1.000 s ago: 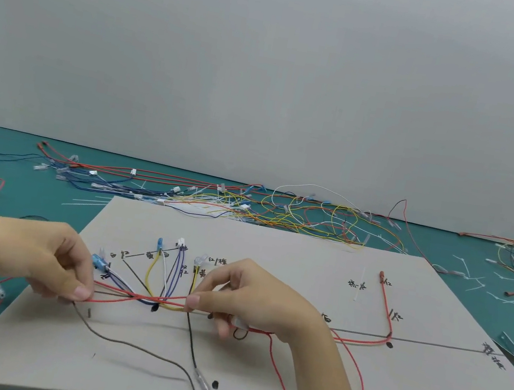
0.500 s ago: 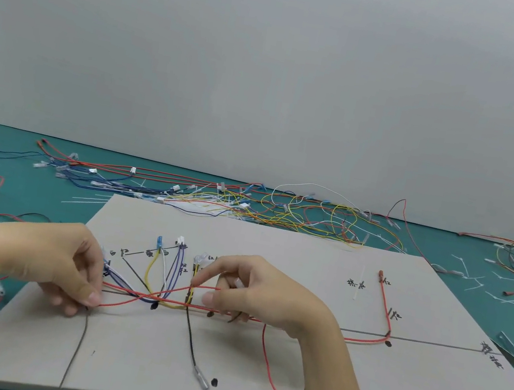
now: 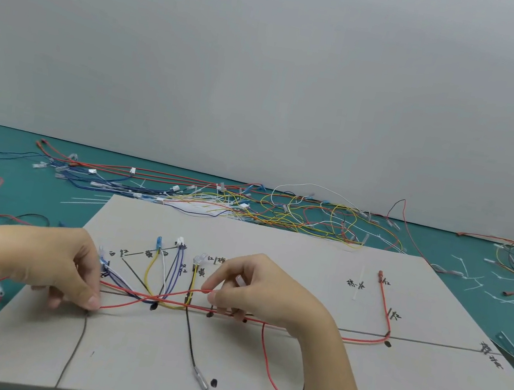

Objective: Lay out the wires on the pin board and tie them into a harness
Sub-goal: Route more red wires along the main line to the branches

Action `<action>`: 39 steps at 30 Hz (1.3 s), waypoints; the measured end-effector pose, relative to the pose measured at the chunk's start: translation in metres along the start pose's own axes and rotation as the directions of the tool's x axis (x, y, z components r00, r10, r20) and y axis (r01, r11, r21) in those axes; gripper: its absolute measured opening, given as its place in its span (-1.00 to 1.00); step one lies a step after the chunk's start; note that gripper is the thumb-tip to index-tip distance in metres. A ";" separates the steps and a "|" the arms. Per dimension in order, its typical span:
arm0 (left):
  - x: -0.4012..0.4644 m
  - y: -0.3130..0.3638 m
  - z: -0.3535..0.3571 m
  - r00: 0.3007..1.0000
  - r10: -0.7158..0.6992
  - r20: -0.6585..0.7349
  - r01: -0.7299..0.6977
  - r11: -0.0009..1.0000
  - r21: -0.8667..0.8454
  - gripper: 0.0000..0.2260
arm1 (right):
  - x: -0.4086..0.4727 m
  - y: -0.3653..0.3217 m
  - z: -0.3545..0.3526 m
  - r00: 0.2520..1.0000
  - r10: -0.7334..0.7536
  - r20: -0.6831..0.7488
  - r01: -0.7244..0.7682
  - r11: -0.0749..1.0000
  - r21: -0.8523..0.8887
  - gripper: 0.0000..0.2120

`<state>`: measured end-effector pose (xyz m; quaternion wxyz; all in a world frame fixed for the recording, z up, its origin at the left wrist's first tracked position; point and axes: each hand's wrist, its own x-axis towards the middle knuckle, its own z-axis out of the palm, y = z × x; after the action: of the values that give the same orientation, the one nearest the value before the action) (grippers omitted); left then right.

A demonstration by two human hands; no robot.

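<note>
Red wire [image 3: 150, 297], now pinched taut between the left hand [image 3: 66, 268] and right hand [image 3: 262, 294], has been drawn low across the pin board [image 3: 254, 364] trunk line, suggesting routing nears completion before tying.

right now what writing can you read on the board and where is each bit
All handwritten in black marker on the flat grey pin board:
"白 红" beside the blue terminal at the left hand.
"黄" and "白" under the blue connector.
"红" beside the blue-purple wires.
"黄" beside the yellow wire.
"红" by the red wire's end.
Marks by the white cable tie, near the right hand and at the right edge: too scrawled to read.
</note>
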<state>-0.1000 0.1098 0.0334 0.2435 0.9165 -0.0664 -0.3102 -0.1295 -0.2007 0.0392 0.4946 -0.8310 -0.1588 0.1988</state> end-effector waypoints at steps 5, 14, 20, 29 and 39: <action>0.001 -0.001 0.001 0.999 0.029 -0.041 -0.027 0.998 0.049 -0.61 | -0.003 0.000 -0.002 1.000 -0.014 0.023 0.014 1.000 -0.017 -0.83; -0.002 0.003 0.003 0.996 0.053 -0.074 -0.047 0.996 0.081 -0.68 | -0.006 -0.002 -0.004 1.000 -0.028 -0.008 0.028 0.999 0.016 -0.91; -0.006 0.016 0.008 0.997 0.003 -0.081 0.008 0.991 0.135 -0.73 | -0.006 -0.007 0.001 0.996 -0.087 -0.020 0.088 0.995 0.040 -0.92; -0.007 0.030 0.015 0.985 -0.033 -0.171 0.068 0.977 0.204 -0.85 | -0.011 -0.005 -0.004 0.995 0.072 0.075 -0.070 0.997 -0.036 -0.95; -0.007 0.040 0.021 0.989 0.034 -0.142 -0.013 0.989 0.148 -0.80 | -0.014 0.002 -0.013 0.971 0.201 0.131 -0.186 0.975 -0.121 -0.87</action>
<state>-0.1170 0.0681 0.0422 0.1832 0.9511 -0.0823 -0.2346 -0.1355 -0.2177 0.0456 0.4147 -0.8518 -0.1223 0.2959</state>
